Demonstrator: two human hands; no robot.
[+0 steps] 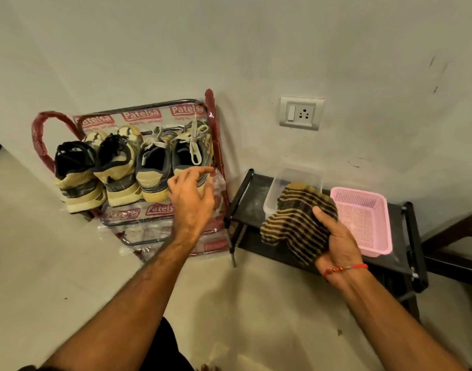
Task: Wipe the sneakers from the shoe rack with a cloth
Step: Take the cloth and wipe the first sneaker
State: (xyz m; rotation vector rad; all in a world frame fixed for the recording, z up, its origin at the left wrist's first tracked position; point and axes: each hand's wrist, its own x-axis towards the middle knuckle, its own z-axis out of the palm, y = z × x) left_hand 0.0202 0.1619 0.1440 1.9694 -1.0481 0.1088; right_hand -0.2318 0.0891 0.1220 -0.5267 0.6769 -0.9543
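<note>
Several worn tan and grey sneakers stand heels toward me on the top shelf of a red metal shoe rack [212,121] wrapped in printed plastic. My left hand [190,196] is stretched out in front of the rightmost sneaker [188,153], fingers spread and loosely bent, holding nothing. To its left are a grey sneaker [151,170] and two tan ones [117,172]. My right hand [333,242] grips a bunched brown and tan striped cloth [293,220] over the low black rack to the right.
A low black rack [246,199] against the wall carries a clear plastic tub [296,175] and a pink mesh basket [363,218]. A wall socket [300,113] is above it. Dark wooden furniture [454,239] stands at the far right. The floor is pale tile.
</note>
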